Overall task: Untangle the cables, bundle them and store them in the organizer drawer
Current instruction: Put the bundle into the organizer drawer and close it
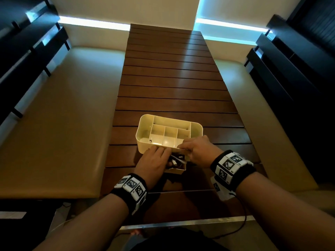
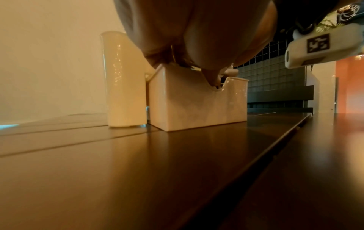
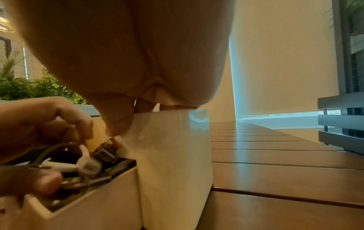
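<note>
Two hands work at the near side of a cream organizer [image 1: 145, 124] that stands on the slatted wooden desk [image 1: 172, 84], low in the middle of the head view. Its drawer [image 1: 178, 171] is pulled out toward the bottom of the frame, and the cables [image 1: 176, 160], a dark and white jumble with plugs showing, lie inside it.

The left hand [image 1: 154, 163] lies over the left part of the drawer with its fingers curled down onto the cables; in the right wrist view the thumb and fingers close round the bundle. The right hand [image 1: 196, 151] sits just right of the drawer, its fingers bent over the organizer's front top edge, thumb pressed on the front wall, gripping the rim.

The drawer's front wall has a scooped notch, plain in the left wrist view [image 2: 197, 105].

Bare slats run from the organizer to the top of the frame, and more lie open to its left and right. Padded benches [image 1: 54, 124] flank the desk on both sides. The desk's near edge, with a pale metal strip [image 1: 190, 222], lies close below the wrists.
</note>
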Demonstrator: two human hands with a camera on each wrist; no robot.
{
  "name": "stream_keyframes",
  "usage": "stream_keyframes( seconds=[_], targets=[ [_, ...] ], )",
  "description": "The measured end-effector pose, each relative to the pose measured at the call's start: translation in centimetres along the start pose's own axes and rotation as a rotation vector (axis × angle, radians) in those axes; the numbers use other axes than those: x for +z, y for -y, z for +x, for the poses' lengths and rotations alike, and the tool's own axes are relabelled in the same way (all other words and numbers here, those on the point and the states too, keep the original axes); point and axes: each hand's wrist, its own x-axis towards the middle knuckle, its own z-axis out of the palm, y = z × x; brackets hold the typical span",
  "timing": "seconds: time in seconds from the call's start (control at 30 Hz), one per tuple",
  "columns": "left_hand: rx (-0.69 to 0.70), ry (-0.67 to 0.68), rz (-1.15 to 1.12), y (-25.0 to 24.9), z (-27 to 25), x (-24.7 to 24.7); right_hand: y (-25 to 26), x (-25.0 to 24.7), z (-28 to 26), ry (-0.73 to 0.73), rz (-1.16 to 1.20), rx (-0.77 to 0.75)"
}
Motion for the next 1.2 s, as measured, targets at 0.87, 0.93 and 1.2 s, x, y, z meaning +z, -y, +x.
stream_keyframes(
  seconds=[0.87,0.93,1.2],
  targets=[
    [-0.134,0.215,0.17,-1.9,-0.1,-2.5,3.3,3.0,0.6,-0.229,-0.139,0.262],
    [-0.116,0.207,0.166,-1.8,0.5,-2.5,3.6,3.2,0.7,-0.247,-0.172,0.274],
    [-0.113,0.143,0.165,-1.4,1.0,-2.0,3.6,3.8,-0.2,-0.324,-0.11,0.267]
  ],
)
